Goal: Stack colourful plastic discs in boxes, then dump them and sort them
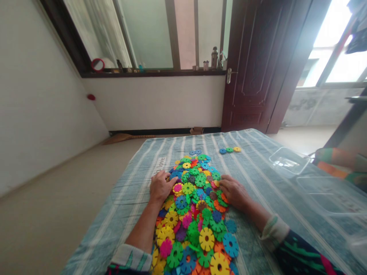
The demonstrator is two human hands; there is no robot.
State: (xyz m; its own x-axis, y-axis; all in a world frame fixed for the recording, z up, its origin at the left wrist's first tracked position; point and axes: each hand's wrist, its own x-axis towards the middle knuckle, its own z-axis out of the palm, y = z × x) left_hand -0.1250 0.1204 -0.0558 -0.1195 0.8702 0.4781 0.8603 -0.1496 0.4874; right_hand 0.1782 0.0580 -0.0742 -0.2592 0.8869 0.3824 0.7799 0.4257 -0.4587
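Note:
A big heap of colourful plastic snowflake discs (195, 206) lies on a blue striped cloth (258, 160) in front of me. My left hand (160, 188) rests on the heap's left edge, fingers curled over the discs. My right hand (234, 192) lies on the heap's right edge, fingers bent down among the pieces. I cannot make out whether either hand grips a disc. Three loose discs, blue, green and yellow (229, 149), lie in a row beyond the heap.
A clear plastic tray (289, 160) and a larger clear container (329, 194) sit on the cloth at the right. A dark wooden door (255, 65) stands behind. A windowsill (155, 71) holds bottles and cups. A broom (123, 137) lies on the floor.

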